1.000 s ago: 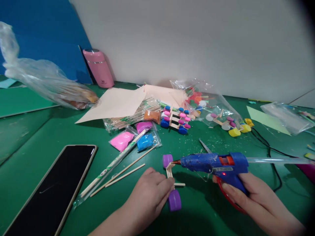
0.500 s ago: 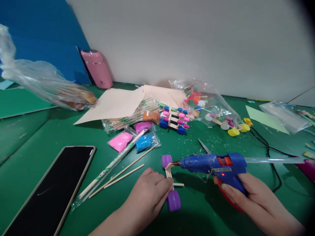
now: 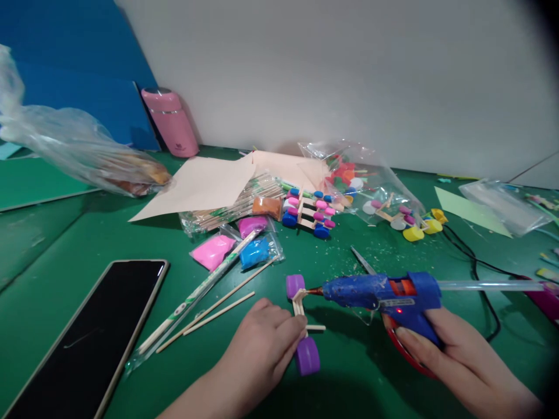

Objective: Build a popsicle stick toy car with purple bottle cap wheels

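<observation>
In the head view, the left hand (image 3: 266,343) is closed on a small wooden-stick frame (image 3: 299,307), pinching it near its lower end. The frame is on the green table (image 3: 192,372), between a far purple wheel (image 3: 295,286) and a near purple wheel (image 3: 308,355); a short stick end (image 3: 317,327) juts right.

The right hand (image 3: 458,355) is wrapped around the handle of a blue hot glue gun (image 3: 384,294), its red light lit. The nozzle points left at the frame's upper end; whether they touch, I cannot tell. A clear glue stick (image 3: 484,286) runs from the gun's back towards the right edge, over a black cord (image 3: 476,267).

A pointed metal blade (image 3: 362,260) lies just beyond the gun. Bare green tabletop shows between the left forearm and the phone (image 3: 91,337), and below the near wheel between the hands. Two thin sticks (image 3: 218,314) and a wrapped stick bundle (image 3: 201,297) border the left hand's far side. Farther back, a blue-wheeled stick model (image 3: 310,215) and bagged pink clay (image 3: 212,251) stand well short of the wall (image 3: 349,75).
</observation>
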A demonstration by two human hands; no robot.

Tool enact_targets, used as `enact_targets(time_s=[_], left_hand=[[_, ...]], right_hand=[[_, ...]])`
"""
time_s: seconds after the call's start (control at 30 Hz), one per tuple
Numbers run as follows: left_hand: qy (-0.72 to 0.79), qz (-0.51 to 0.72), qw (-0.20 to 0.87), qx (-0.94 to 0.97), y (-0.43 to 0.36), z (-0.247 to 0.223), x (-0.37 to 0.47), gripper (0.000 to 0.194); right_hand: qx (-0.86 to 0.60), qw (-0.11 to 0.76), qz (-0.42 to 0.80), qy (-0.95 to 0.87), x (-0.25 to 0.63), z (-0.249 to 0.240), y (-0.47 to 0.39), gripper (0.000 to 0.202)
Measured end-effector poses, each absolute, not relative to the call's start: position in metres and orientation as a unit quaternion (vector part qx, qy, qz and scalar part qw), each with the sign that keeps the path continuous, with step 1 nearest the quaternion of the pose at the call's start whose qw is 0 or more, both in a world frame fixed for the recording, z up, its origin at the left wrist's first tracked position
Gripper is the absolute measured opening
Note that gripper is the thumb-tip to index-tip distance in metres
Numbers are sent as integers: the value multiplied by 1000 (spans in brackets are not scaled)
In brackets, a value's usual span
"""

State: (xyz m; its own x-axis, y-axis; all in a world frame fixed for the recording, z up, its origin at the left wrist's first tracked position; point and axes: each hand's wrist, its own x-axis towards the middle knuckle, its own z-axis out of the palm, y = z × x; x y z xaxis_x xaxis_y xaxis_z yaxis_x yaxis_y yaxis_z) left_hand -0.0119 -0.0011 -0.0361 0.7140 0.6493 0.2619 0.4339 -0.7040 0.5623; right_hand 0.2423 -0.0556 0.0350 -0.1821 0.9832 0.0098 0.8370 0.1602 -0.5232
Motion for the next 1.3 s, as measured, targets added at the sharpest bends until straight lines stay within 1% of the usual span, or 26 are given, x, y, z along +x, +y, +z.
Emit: enact_targets(time_s=[0.73, 0.97, 1.3], left_hand=[[305, 230, 235, 894, -1, -38, -12, 20], [306, 225, 241, 893, -1, -38, -12, 19], [298, 232, 236, 896, -2, -36, -12, 20]], right_hand=[[-628, 168, 159, -743, 244, 32, -57, 18], [-607, 145, 180, -760, 242, 36, -51, 24], [-621, 150, 174, -749, 242, 37, -51, 24]])
